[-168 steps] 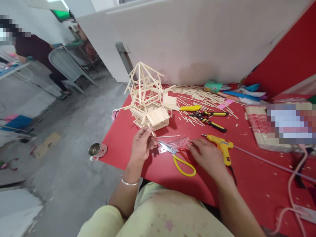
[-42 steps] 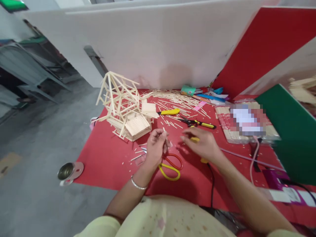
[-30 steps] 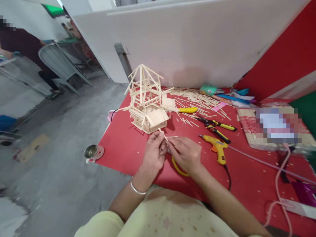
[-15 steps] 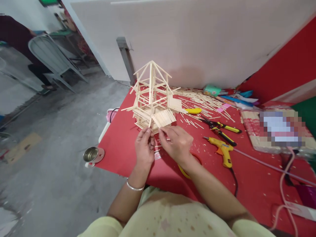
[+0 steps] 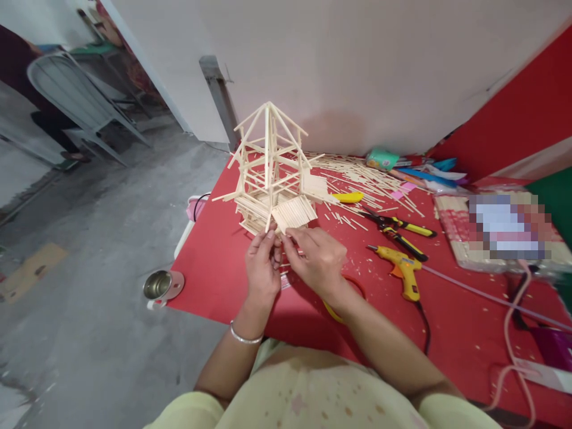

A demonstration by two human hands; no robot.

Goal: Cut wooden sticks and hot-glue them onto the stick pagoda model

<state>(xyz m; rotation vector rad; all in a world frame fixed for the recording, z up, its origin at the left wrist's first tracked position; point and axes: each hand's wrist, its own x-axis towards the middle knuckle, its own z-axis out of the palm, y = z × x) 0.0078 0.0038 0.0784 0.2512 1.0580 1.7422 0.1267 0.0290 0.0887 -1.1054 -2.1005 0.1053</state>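
Observation:
A tower-like model of thin wooden sticks (image 5: 268, 156) stands upright on the red table, with an open frame of sloping sticks on top. Low on its near side is a slatted panel of sticks laid edge to edge (image 5: 295, 213). My left hand (image 5: 263, 265) is closed, thumb and finger pinching at the lower end of a sloping stick on the model. Just beside it, my right hand (image 5: 319, 259) is closed too, its fingertips at the panel's lower near corner. The fingers partly hide what lies between them.
Loose sticks (image 5: 357, 173), a yellow-handled tool (image 5: 348, 197), pliers (image 5: 395, 232) and a yellow glue gun (image 5: 400, 268) lie to the right on the red table (image 5: 210, 262). A metal mug (image 5: 163, 286) sits at the left edge. Behind rises a pale wall (image 5: 357, 71); a person sits at far left.
The view has shifted slightly, so the model and mug appear a little further left. Both hands keep their pinch at the model's near lower edge, with the fingertips now closer together.

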